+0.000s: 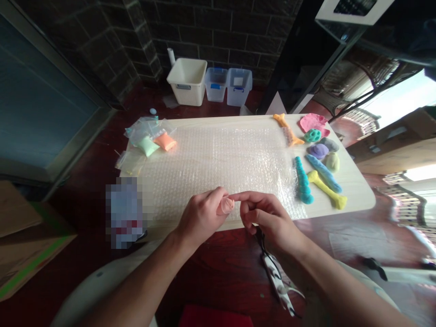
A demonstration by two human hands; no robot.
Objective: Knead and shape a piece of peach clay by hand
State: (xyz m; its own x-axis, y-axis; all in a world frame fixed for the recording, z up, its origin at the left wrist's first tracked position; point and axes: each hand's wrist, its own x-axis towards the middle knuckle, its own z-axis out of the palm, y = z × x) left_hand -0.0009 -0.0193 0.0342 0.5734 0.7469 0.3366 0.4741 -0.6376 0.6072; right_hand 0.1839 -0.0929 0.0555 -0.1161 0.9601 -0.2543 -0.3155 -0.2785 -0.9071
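Over the near edge of the bubble wrap (218,159), my left hand (204,210) is closed around a small peach-coloured lump of modelling clay (226,205). Most of the lump is hidden by the fingers. My right hand (265,211) is beside it, its index finger stretched out with the tip at the lump. The other right fingers are loosely bent, and I see nothing held in them. To the right lie a teal ridged clay roll (302,180), a yellow clay bone (327,190) and a blue clay roll (323,172).
An orange clay bone (288,130), a pink clay piece (311,123) and several coloured lumps lie at the table's right. Green (147,146) and orange clay packets (165,141) lie at left. Bins (187,84) stand behind; a power strip (278,284) is below the front edge.
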